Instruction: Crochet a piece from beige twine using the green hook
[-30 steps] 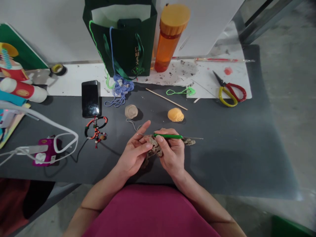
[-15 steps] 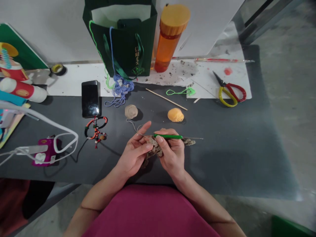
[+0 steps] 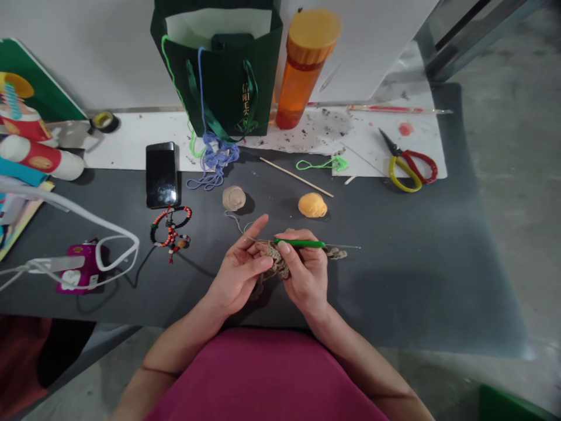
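My left hand (image 3: 236, 275) pinches a brown crocheted piece (image 3: 279, 261) between thumb and fingers, its index finger raised with yarn running by it. In my right hand (image 3: 308, 275) is a crochet hook with a green handle (image 3: 300, 243), gripped between thumb and fingers. The hook's thin metal shaft points left to the crochet work; another thin metal end sticks out to the right. Part of the brown piece shows beyond my right hand. A ball of beige yarn (image 3: 234, 199) lies just past my left hand, its strand leading toward the fingers. Near my right hand sits a yellow yarn ball (image 3: 312, 205).
Behind stand a dark green paper bag (image 3: 219, 82) and an orange bottle (image 3: 300, 76). Blue yarn (image 3: 217, 155), a wooden stick (image 3: 295, 176), scissors (image 3: 409, 164), a phone (image 3: 161, 175) and a beaded bracelet (image 3: 170, 228) lie on the table. White cables (image 3: 109, 225) cross at left.
Both hands keep the same hold on the brown crochet piece and the hook, with hardly any movement. The whole view has shifted very slightly.
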Available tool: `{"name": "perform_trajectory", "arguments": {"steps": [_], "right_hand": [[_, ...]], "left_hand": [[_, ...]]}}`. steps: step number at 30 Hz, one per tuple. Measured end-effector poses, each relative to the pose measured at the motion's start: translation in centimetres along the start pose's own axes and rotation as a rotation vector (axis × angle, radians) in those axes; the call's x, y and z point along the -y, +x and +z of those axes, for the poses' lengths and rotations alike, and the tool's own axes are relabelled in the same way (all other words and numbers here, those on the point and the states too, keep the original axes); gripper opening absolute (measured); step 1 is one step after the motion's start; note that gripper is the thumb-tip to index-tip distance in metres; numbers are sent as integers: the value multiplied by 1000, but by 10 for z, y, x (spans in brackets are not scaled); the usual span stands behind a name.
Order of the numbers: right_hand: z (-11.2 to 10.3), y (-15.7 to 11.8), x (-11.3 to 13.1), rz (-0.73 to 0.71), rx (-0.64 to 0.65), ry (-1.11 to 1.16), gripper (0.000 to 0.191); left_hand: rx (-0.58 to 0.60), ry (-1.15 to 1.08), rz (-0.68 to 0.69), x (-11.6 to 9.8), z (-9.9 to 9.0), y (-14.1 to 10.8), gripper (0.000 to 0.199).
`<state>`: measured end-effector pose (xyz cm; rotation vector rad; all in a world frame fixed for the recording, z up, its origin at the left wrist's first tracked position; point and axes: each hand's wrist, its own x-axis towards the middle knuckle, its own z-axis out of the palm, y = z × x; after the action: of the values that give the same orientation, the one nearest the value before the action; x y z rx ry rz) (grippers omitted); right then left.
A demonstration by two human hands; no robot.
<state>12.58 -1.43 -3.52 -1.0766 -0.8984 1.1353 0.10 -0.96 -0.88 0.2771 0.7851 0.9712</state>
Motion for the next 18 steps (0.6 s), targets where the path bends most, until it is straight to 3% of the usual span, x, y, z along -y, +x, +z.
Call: {"name": "perform_trajectory", "arguments": {"steps": [7,11,13,15,18], "right_hand": [[1,1,5,-49,-20,-113,10],[0,1,9,-269,-10,-336,10],[1,1,9,-360,-26,-371,16],[2,0,8,-348,-41,-297,17],[4,1,5,-171,-30,-38,9]], "left_hand": [[-63,62,82,0,4,-2,74],[-151,215,288,4,4,-4,81],[-173,238,328,5,4,-4,83],[-147,196,281,5,3,-4,83],[-82,88,141,3,3,-2,80]]}}
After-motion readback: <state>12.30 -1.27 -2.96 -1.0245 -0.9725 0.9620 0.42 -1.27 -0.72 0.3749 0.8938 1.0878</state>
